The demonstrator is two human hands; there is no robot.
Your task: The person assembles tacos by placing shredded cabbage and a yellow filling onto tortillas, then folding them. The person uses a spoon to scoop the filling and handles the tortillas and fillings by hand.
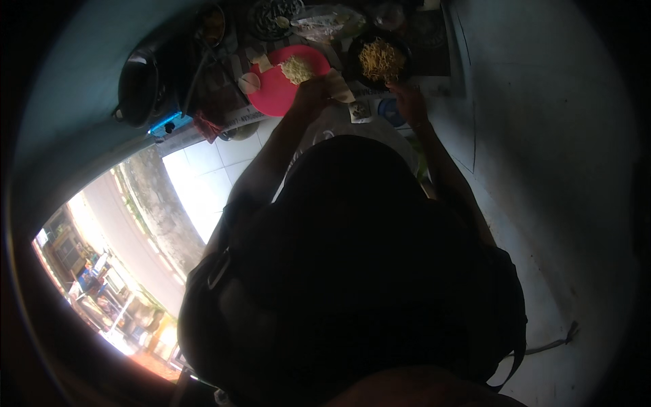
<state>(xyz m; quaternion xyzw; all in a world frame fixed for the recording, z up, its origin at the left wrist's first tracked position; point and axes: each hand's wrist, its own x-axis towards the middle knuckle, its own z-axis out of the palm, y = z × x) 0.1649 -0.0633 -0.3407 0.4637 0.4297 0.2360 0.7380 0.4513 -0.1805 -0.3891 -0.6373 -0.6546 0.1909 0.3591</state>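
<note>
A pale, flat wrapper-like sheet (340, 87) is pinched in my left hand (313, 96), over the right edge of a pink plate (271, 95). Shredded white food (296, 68) is heaped on that plate, with a pale piece (261, 63) and a small round pale thing (249, 83) by its left rim. My right hand (409, 104) is at the near rim of a dark bowl (354, 68) holding yellowish strands of food (380, 60). Its fingers are drawn together; what they hold is too dark to make out. A small pale square packet (360, 111) lies between my hands.
A large dark pot (138, 87) stands at the left, with a blue-lit edge (169, 122) below it. Behind the plate are a clear plastic bag (329, 24) and a dish of dark pieces (272, 17). A pale wall (542, 102) rises at right. Bright daylight enters lower left.
</note>
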